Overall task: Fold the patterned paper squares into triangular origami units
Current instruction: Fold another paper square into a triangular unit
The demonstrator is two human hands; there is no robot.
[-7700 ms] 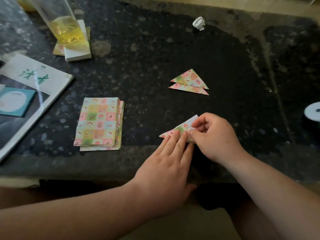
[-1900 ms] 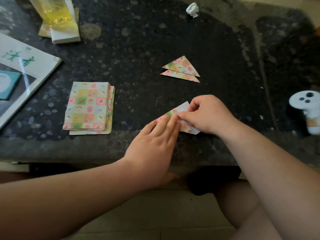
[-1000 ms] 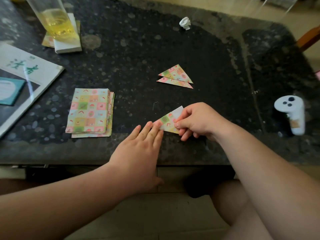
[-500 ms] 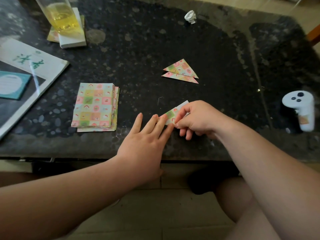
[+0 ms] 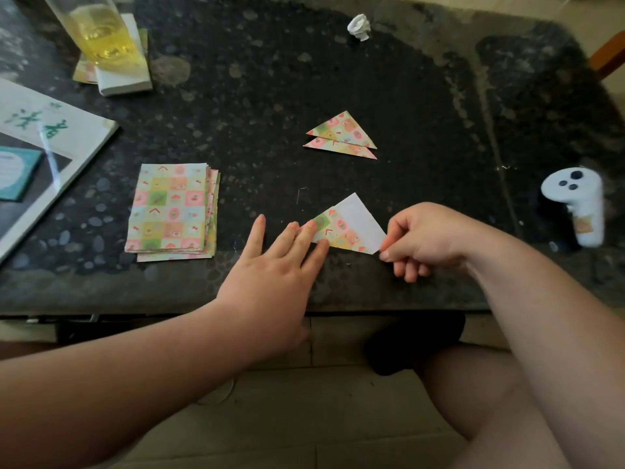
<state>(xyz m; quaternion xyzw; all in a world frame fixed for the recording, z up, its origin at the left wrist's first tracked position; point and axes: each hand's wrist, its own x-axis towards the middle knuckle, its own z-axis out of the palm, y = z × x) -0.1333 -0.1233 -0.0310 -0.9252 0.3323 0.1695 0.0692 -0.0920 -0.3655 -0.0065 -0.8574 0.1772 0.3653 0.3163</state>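
Lying at left on the dark speckled stone table [image 5: 406, 79], a stack of patterned paper squares [image 5: 170, 211]; left hand [image 5: 270, 265], fingers spread flat, pins the half-folded patterned sheet [image 5: 348, 228]; right hand [image 5: 426, 238] pinches its corner; two folded patterned triangles [image 5: 341, 135] beyond; white controller [image 5: 578, 204] far right.

A dark speckled bench [image 5: 270, 79] is carrying a paper stack [image 5: 170, 211], two folded triangles [image 5: 341, 135], a half-folded sheet [image 5: 351, 226], a booklet [image 5: 47, 143], a paper wad [image 5: 359, 27] and a white controller [image 5: 578, 204].

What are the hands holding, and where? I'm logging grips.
The right hand pinches the half-folded paper at its near right corner; the left hand pins its left end with fingertips.
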